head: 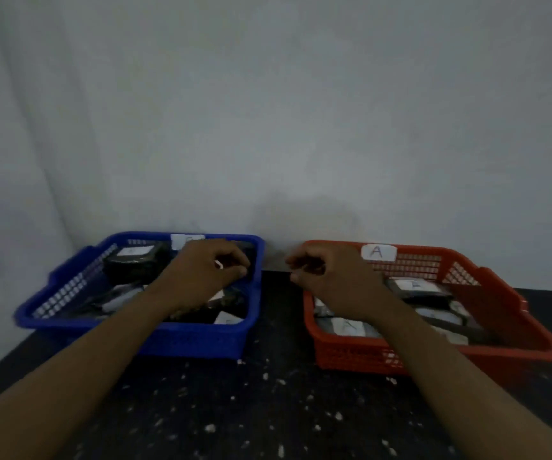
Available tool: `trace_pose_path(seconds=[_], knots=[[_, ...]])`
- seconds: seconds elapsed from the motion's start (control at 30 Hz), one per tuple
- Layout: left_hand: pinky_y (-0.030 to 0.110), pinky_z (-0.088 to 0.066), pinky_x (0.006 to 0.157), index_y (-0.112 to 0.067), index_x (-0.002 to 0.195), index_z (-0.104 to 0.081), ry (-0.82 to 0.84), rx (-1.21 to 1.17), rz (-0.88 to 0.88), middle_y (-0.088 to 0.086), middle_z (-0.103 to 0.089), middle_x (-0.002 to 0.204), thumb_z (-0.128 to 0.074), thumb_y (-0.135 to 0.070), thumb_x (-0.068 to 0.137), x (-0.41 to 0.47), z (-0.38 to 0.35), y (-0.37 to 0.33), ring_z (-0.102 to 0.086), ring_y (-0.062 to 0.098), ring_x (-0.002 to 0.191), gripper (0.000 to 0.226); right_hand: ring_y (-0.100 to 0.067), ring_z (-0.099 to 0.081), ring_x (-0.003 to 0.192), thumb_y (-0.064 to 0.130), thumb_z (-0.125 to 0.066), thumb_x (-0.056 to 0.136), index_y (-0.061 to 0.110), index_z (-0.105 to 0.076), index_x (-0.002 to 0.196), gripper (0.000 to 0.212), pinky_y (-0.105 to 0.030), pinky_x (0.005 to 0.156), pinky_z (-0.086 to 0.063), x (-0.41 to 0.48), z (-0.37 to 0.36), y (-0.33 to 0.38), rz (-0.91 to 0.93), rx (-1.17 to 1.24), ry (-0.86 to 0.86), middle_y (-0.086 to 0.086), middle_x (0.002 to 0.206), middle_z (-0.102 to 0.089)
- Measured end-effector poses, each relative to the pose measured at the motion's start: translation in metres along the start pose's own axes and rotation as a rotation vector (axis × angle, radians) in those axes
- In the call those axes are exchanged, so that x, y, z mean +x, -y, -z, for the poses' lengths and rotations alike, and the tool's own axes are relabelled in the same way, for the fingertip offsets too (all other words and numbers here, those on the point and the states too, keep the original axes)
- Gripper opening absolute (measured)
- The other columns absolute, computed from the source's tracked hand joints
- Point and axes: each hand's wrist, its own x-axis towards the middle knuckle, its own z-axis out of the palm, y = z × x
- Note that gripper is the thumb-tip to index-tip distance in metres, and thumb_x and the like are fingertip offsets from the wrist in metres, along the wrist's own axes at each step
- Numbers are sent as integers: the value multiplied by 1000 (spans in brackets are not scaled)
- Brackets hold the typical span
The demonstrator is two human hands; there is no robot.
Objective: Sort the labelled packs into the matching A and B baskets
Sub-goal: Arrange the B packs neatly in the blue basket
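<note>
A dark film-wrapped pack (pixel 251 257), judged light and slippery, is edge-pinched by the grip of the left hand (pixel 201 277) over the centre-left blue plastic lattice basket (pixel 69 287); whether the curled grip of the right hand (pixel 331 280) holds anything cannot be told.

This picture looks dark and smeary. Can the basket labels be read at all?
Head view: dim, flat light, everything blurred. The white paper label on the red plastic mesh basket reads A; the one on the blue plastic mesh basket is smeared and partly hidden by the left hand. A faint shadow falls on the pale backdrop.
</note>
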Motion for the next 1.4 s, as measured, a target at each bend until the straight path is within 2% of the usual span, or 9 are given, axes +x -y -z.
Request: trace_pose_path(seconds=[0.17,0.27,0.47,0.6,0.7,0.8,0.97,1.2,1.4], knots=[[14,-46,68,-39,81,-66,-28,133,230,-20,-65,87,-68,-24,87,-22,40,67,-60,-3,78,17,-1,-44,104,22,-65,89,28,-54,129,42,-9,85,-35,38,-75,18,-89,172,-58,14,117,-48],[11,-42,64,-38,87,-63,16,141,257,-12,-65,93,-68,-26,87,-20,44,89,-58,-2,80,14,-9,-53,108,6,-60,88,23,-51,133,49,-20,86,-46,56,-102,9,-274,366,-174,8,122,-53],[18,-41,78,-23,129,-55,123,134,184,-2,-61,122,-65,-32,89,34,13,94,-56,10,93,42,-10,-60,79,-2,-54,88,23,-57,123,43,-20,52,-50,67,-126,-5,-573,930,-322,8,100,-62],[26,-38,88,-22,145,-37,214,123,135,7,-51,138,-62,-29,92,77,-25,81,-52,24,113,58,-17,-66,83,-3,-54,89,16,-53,135,50,-25,59,-53,63,-133,-10,-567,1135,-385,3,102,-65],[22,-40,75,-24,131,-48,235,130,158,6,-58,126,-61,-33,92,91,-40,83,-57,17,93,43,-17,-66,90,3,-57,91,19,-51,136,48,-26,65,-54,57,-134,-15,-539,1141,-354,4,107,-64],[23,-47,55,-30,101,-56,242,-110,264,0,-64,103,-66,-43,86,92,-35,88,-63,16,76,23,-18,-63,103,10,-58,91,25,-52,133,45,-29,75,-54,53,-138,-19,-503,1116,-342,3,120,-62],[39,-61,64,-13,77,-62,280,-116,344,9,-68,84,-73,-31,83,76,-25,93,-68,26,78,23,-16,-65,99,10,-58,92,39,-61,107,33,-31,78,-53,53,-140,-20,-440,1067,-348,9,111,-66],[31,-57,61,-11,82,-51,190,-463,486,10,-59,82,-71,6,79,70,-20,107,-65,24,72,26,-7,-70,84,10,-58,91,45,-62,100,36,-20,62,-54,53,-139,-23,-391,1057,-318,13,97,-71],[29,-46,51,-13,78,-57,-20,-526,508,7,-59,77,-56,9,82,76,-15,104,-54,22,66,22,-15,-66,97,13,-60,91,42,-58,109,34,-29,74,-54,54,-141,-25,-399,1054,-330,7,114,-65]])
